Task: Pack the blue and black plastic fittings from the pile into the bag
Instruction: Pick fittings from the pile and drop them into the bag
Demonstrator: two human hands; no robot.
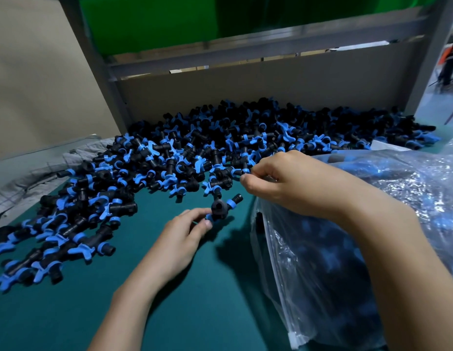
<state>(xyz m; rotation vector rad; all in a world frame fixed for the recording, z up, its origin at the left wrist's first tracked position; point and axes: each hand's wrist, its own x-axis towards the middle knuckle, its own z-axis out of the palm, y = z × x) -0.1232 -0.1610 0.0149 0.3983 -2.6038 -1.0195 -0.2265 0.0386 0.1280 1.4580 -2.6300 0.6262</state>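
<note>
A big pile of blue and black plastic fittings [185, 153] spreads across the back and left of the green table [190, 300]. My left hand [181, 240] pinches one fitting [221, 207] by its lower end, just in front of the pile. My right hand [283, 183] has its fingers curled at the pile's front edge, pinching the end of a fitting [242, 171] there, and it hovers over the mouth of the clear plastic bag [347, 249]. The bag stands at the right and holds many fittings.
A cardboard panel [245, 87] and a grey metal frame [101, 62] close off the back. Grey cloth [30, 173] lies at the table's left edge. A second clear bag [423, 173] with fittings sits behind the first at the right.
</note>
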